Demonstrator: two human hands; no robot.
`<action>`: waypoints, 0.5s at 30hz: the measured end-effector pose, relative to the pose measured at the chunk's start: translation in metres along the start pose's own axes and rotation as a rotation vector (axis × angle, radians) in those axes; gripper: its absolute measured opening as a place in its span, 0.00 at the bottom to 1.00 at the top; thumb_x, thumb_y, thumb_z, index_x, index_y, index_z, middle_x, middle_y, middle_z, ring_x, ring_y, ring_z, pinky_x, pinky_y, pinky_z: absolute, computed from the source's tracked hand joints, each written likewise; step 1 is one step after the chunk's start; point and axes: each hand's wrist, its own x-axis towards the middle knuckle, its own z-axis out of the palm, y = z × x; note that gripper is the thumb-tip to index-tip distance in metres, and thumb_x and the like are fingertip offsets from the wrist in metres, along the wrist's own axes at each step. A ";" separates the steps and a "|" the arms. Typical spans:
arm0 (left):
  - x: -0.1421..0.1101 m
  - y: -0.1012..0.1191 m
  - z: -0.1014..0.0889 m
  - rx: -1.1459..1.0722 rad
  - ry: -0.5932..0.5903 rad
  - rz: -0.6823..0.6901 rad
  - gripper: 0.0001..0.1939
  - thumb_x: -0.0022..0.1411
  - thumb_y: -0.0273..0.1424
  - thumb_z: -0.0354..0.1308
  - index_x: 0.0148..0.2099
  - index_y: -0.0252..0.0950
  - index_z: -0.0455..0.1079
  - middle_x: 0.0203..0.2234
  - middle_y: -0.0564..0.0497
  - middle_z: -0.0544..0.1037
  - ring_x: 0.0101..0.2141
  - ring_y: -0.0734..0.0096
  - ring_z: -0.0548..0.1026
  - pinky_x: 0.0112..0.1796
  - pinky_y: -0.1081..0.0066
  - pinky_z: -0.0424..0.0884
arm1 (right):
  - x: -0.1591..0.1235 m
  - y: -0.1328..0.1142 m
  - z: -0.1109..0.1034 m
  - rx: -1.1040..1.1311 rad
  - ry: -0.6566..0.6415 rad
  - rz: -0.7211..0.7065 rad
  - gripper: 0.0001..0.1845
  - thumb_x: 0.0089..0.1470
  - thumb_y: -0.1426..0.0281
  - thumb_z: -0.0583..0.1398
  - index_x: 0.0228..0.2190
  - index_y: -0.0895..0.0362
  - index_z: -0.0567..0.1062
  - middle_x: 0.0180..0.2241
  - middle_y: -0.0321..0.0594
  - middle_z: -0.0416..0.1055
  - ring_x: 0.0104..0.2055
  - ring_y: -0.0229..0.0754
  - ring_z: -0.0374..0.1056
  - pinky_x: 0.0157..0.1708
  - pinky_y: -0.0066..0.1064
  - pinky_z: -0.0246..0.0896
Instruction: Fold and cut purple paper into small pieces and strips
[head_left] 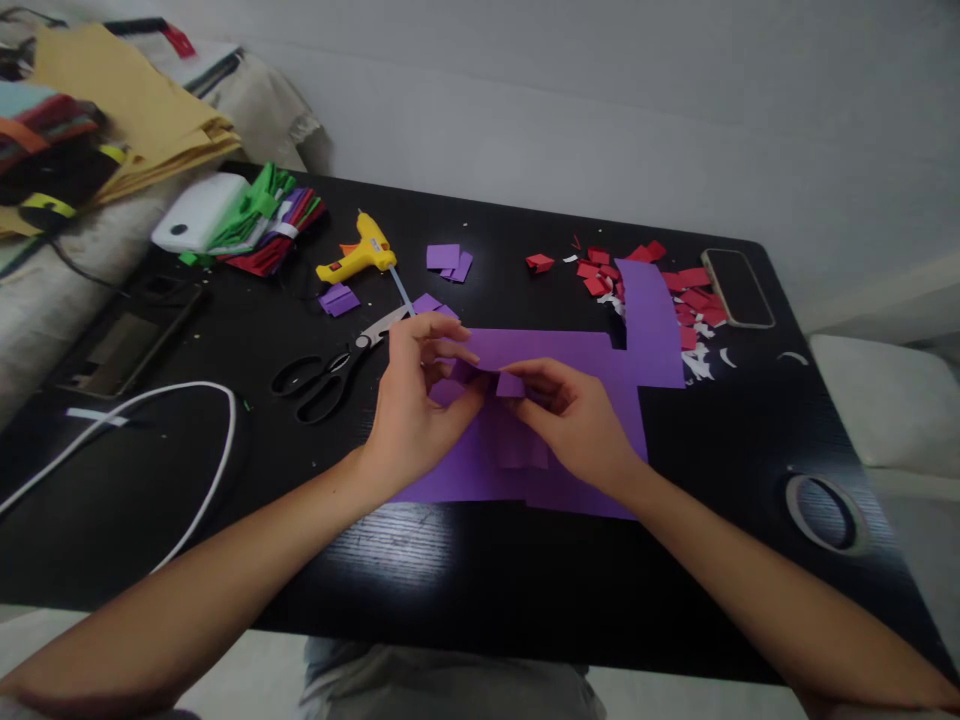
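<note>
Between my two hands is a small piece of purple paper (511, 385), partly hidden by the fingers. My left hand (420, 395) pinches its left side with thumb and fingertips. On the right, my right hand (566, 405) grips the other side between thumb and index finger. Both hands are just above large purple sheets (480, 475) lying on the black table. A purple strip (651, 325) overlaps their upper right corner. Black-handled scissors (330, 375) lie left of my left hand, blades towards it.
A yellow glue gun (367, 250) and small purple pieces (448, 260) lie behind. Red and white scraps (694, 300) and a phone (739, 288) are at the right, with a tape roll (825, 513) nearer. A white cable (229, 430) curves across the left.
</note>
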 end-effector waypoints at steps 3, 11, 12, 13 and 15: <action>0.001 0.000 0.000 0.022 -0.049 -0.123 0.26 0.59 0.23 0.64 0.56 0.42 0.58 0.41 0.52 0.73 0.37 0.74 0.77 0.35 0.72 0.72 | 0.002 -0.001 -0.001 0.004 0.003 0.003 0.15 0.54 0.73 0.65 0.44 0.54 0.80 0.47 0.41 0.82 0.51 0.45 0.78 0.56 0.41 0.72; 0.005 0.000 -0.002 -0.051 -0.181 -0.288 0.23 0.58 0.23 0.62 0.54 0.40 0.62 0.30 0.57 0.75 0.28 0.76 0.74 0.30 0.73 0.67 | 0.002 -0.004 -0.002 -0.014 -0.024 0.041 0.13 0.55 0.71 0.65 0.44 0.52 0.82 0.46 0.40 0.82 0.49 0.46 0.78 0.54 0.42 0.72; 0.005 0.000 -0.003 -0.067 -0.190 -0.298 0.23 0.57 0.23 0.63 0.53 0.40 0.62 0.29 0.57 0.75 0.27 0.76 0.74 0.30 0.73 0.67 | 0.003 -0.004 -0.002 -0.010 -0.029 0.051 0.13 0.55 0.71 0.64 0.43 0.52 0.82 0.45 0.40 0.82 0.48 0.46 0.78 0.53 0.41 0.73; 0.006 0.000 -0.004 -0.076 -0.200 -0.305 0.23 0.56 0.24 0.63 0.53 0.40 0.62 0.29 0.58 0.75 0.27 0.75 0.73 0.30 0.73 0.67 | 0.003 -0.004 -0.002 -0.004 -0.034 0.056 0.13 0.55 0.71 0.64 0.43 0.52 0.83 0.45 0.40 0.82 0.47 0.45 0.78 0.53 0.41 0.73; 0.008 0.001 -0.005 -0.070 -0.219 -0.309 0.23 0.56 0.24 0.64 0.52 0.39 0.63 0.27 0.58 0.75 0.26 0.75 0.73 0.29 0.72 0.66 | 0.004 -0.005 -0.002 0.000 -0.036 0.056 0.12 0.55 0.70 0.65 0.42 0.52 0.83 0.45 0.40 0.82 0.47 0.45 0.78 0.53 0.41 0.72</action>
